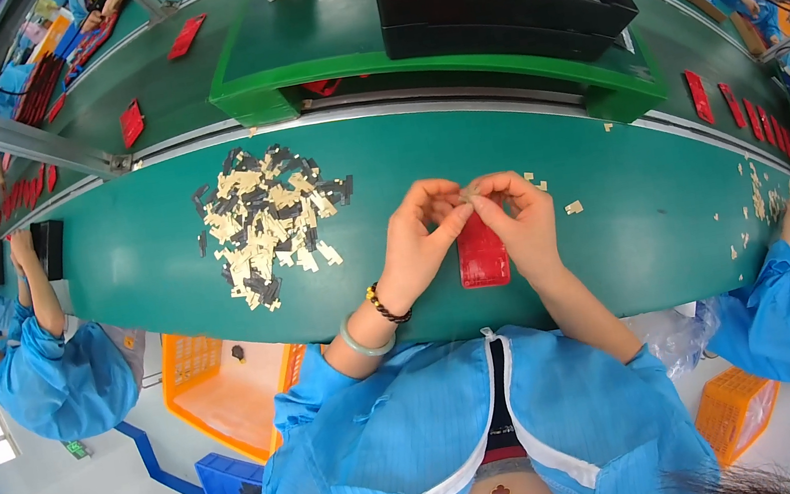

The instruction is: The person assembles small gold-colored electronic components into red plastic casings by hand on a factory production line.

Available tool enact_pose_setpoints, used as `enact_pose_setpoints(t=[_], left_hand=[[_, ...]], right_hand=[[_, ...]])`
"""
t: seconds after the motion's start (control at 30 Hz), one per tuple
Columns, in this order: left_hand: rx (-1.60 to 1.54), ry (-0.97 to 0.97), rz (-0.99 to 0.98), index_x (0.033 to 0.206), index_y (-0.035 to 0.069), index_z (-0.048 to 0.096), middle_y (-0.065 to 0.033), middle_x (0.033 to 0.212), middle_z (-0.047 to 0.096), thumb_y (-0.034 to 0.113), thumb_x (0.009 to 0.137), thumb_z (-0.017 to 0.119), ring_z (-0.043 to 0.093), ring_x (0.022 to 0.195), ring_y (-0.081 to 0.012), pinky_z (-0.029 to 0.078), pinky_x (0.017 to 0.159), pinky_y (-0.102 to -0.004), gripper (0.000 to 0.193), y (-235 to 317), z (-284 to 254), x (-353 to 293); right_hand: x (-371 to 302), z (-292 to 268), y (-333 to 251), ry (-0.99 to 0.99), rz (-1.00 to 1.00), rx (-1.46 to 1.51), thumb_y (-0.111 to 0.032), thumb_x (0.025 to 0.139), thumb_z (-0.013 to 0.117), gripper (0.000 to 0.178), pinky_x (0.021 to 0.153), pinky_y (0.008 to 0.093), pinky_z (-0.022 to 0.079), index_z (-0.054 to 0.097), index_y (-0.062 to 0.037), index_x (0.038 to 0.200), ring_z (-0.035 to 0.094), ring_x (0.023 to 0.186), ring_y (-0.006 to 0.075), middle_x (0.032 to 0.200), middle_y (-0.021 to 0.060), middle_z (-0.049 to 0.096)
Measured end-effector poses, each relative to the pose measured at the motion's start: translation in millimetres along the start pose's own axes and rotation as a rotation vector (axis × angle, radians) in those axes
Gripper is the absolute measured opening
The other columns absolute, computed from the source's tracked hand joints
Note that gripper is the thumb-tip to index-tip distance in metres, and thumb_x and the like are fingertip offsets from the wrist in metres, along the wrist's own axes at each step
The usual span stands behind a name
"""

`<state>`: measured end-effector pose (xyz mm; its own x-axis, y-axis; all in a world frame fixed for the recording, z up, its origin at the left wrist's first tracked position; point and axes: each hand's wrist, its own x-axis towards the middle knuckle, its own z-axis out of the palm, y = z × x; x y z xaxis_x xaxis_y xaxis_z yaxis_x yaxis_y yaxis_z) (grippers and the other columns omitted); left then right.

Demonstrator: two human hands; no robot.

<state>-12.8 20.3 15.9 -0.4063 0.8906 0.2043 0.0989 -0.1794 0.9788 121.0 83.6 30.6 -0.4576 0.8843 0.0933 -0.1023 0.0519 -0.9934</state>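
My left hand (420, 233) and my right hand (520, 219) meet over the green table, thumbs and fingertips pinched together. Between them is a small pale piece (468, 194), mostly hidden by the fingers. Just below the fingertips lies a flat red rectangular case (483, 257), its upper end covered by my hands. To the left is a heap of small cream and dark grey flat pieces (264, 215). A few loose cream pieces (573, 208) lie to the right of my right hand.
A green-edged shelf (321, 75) with a black box (497, 5) stands beyond the table. Red cases (132, 122) lie on the belt behind. Co-workers sit at left (60, 375) and right (768, 316). An orange crate (224, 392) and a blue bin (231, 482) stand below the table.
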Motion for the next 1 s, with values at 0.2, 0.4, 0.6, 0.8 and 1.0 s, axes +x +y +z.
enact_pose_setpoints(t=[0.2,0.4,0.6,0.8,1.0], left_hand=[[-0.61,-0.325,-0.392,0.101,0.002,0.064,-0.0049,0.087,0.067,0.013,0.095,0.06,0.057,0.069,-0.007,0.047,0.063,-0.0212,0.013,-10.7,-2.5,-0.4],[-0.178,-0.335,-0.111,0.097,-0.001,0.063,-0.0061,0.089,0.065,0.009,0.094,0.059,0.059,0.071,-0.0117,0.048,0.063,-0.0245,0.012,9.4,-1.7,-0.2],[0.292,-0.362,0.09,0.094,-0.001,0.06,-0.0115,0.084,0.058,0.003,0.087,0.06,0.058,0.077,-0.0256,0.047,0.068,-0.0327,0.009,30.6,-4.0,7.7],[0.318,-0.372,0.329,0.085,0.004,0.062,-0.0095,0.095,0.056,0.006,0.081,0.061,0.052,0.093,-0.0298,0.044,0.08,-0.0377,0.004,29.2,-2.3,2.1],[0.252,-0.196,0.72,0.083,0.011,0.06,-0.0042,0.11,0.06,0.01,0.078,0.063,0.052,0.109,-0.0294,0.04,0.089,-0.0457,0.007,18.9,12.5,-22.9]], right_hand=[[-8.6,-6.6,2.4,0.172,-0.21,-0.172,-0.004,0.081,0.069,0.012,0.077,0.0309,0.048,0.064,-0.0023,0.093,0.058,0.088,0.0177,0.107,0.0087,0.058],[-7.7,-31.2,-8.1,0.046,-0.803,-1.02,-0.01,0.067,0.074,0.023,0.072,0.0334,0.042,0.066,-0.0093,0.089,0.057,0.089,0.022,0.094,0.002,0.061],[-16.5,-33.6,-13.1,0.031,-0.768,-0.938,-0.01,0.065,0.075,0.018,0.072,0.0347,0.042,0.063,-0.0112,0.08,0.058,0.082,0.0213,0.086,0.001,0.06],[-18.1,-34.6,-17.5,-0.023,-0.721,-0.957,-0.006,0.068,0.072,0.018,0.077,0.0384,0.042,0.064,-0.0103,0.083,0.059,0.084,0.0243,0.087,0.0028,0.061],[-45.6,-64.8,-11.1,-0.179,-0.21,-0.467,-0.001,0.081,0.064,0.006,0.083,0.0345,0.044,0.063,-0.0013,0.088,0.059,0.09,0.0243,0.091,0.011,0.063]])
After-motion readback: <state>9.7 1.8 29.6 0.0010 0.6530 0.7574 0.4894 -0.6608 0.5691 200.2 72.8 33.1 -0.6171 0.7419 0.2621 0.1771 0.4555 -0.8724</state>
